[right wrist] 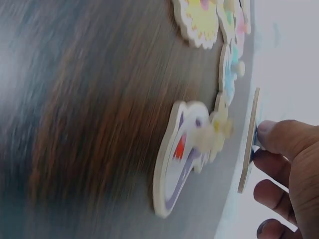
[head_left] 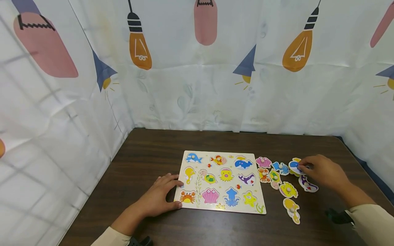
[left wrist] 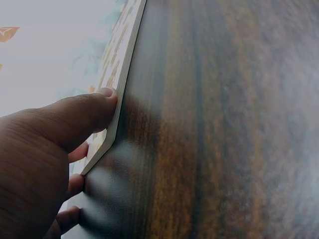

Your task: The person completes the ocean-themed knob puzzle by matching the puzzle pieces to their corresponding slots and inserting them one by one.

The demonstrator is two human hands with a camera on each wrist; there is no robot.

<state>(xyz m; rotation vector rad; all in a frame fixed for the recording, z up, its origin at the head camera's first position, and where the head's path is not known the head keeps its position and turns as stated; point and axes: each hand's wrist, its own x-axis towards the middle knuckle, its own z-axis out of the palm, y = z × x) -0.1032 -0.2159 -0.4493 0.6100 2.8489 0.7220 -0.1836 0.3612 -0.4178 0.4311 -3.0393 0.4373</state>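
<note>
My right hand (head_left: 323, 171) pinches a blue whale puzzle piece (head_left: 294, 166) between thumb and fingertips. In the right wrist view that piece (right wrist: 249, 144) shows edge-on, raised off the table. Partly hidden below it in the head view lies a yellow starfish piece (right wrist: 219, 130). A purple whale piece (head_left: 307, 184) lies close by, its knob upward. My left hand (head_left: 158, 196) rests at the near left corner of the pale wooden puzzle board (head_left: 223, 209). Its thumb touches the board's edge in the left wrist view, with the other fingers spread along the adjoining side.
Right of the board lie more knobbed pieces: a pink shell (head_left: 263, 162), a crab (head_left: 264, 175), a blue squid (head_left: 280, 168), a turtle (head_left: 275, 175), a yellow octopus (head_left: 288, 190) and a seahorse (head_left: 291, 210). A patterned curtain (head_left: 191, 92) hangs behind the dark table (head_left: 147, 153).
</note>
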